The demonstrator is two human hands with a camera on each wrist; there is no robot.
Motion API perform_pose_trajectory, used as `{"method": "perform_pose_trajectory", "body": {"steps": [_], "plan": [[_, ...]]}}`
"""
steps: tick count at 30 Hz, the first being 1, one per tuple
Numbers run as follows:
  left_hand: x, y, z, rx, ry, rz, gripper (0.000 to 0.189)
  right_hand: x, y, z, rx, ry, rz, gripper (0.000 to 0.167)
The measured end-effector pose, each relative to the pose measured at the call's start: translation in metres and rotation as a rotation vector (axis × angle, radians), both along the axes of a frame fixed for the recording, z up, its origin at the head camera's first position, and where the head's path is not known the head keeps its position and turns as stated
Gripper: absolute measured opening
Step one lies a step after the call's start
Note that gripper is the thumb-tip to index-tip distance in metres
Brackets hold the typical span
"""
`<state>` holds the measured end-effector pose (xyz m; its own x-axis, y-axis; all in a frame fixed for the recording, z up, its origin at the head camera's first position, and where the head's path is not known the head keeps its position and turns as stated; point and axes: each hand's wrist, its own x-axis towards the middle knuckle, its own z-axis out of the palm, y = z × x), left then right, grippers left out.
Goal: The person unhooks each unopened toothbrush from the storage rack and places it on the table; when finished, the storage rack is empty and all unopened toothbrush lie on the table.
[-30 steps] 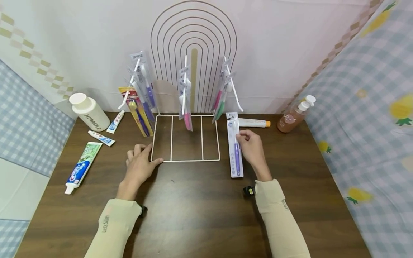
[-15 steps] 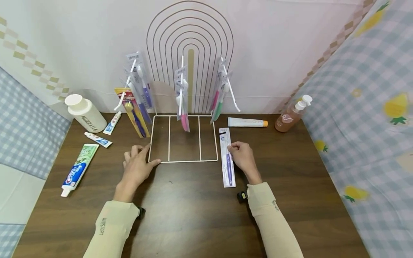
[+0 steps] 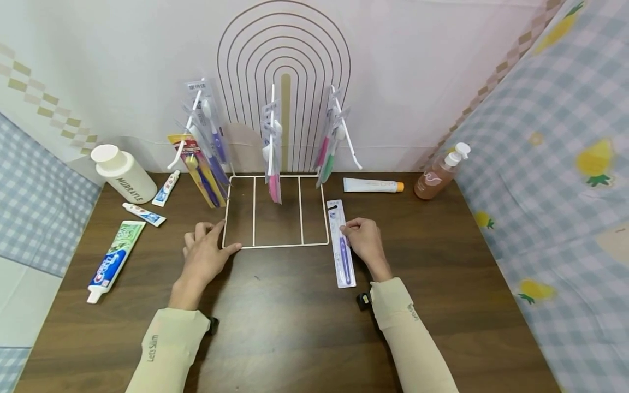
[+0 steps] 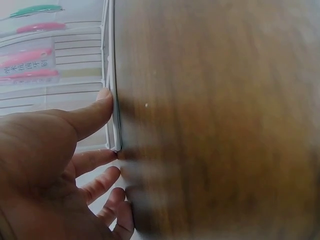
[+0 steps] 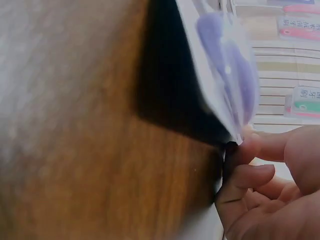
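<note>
My right hand (image 3: 365, 240) pinches the right edge of a packaged toothbrush (image 3: 342, 245) with a purple handle. The pack stands right of the white wire rack (image 3: 275, 246), tilted up from the table in the right wrist view, where its clear blister (image 5: 227, 65) shows close up. My left hand (image 3: 203, 254) holds the rack's front left corner, thumb (image 4: 95, 112) on the front wire and index finger at the side. Three hooks on the rack carry packaged toothbrushes: purple ones (image 3: 216, 139) on the left, a pink one (image 3: 274, 185) in the middle, pink and green ones (image 3: 329, 161) on the right.
A white tube with an orange cap (image 3: 373, 185) and an amber pump bottle (image 3: 440, 172) stand or lie at the back right. On the left are a white bottle (image 3: 125, 174), two small tubes (image 3: 143, 214) and a large toothpaste tube (image 3: 115, 256). A patterned curtain backs the table.
My right hand has brought the packaged toothbrush left and toward me, closer to the rack, uncovering the white tube. My left hand stays at the rack's corner. The head view has shifted slightly.
</note>
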<state>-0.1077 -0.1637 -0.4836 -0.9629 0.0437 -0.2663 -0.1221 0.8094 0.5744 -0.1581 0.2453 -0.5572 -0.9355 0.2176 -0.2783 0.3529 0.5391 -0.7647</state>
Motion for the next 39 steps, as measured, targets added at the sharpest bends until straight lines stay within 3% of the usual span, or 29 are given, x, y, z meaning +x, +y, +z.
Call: {"method": "perform_pose_trajectory", "body": {"steps": [20, 28, 34, 39], "plan": [[-0.001, -0.001, -0.001, 0.003, 0.003, -0.001, 0.085, 0.003, -0.003, 0.001, 0.054, 0.009, -0.079, 0.016], [-0.001, -0.002, -0.001, 0.001, 0.002, -0.006, 0.085, 0.016, -0.016, 0.029, 0.046, 0.054, -0.093, 0.014], [-0.001, -0.001, -0.001, 0.009, 0.002, -0.005, 0.084, 0.032, -0.032, 0.066, 0.056, 0.077, -0.092, 0.021], [-0.001, -0.002, 0.0, 0.015, 0.0, -0.003, 0.085, 0.025, -0.039, 0.084, 0.082, 0.199, -0.093, 0.023]]}}
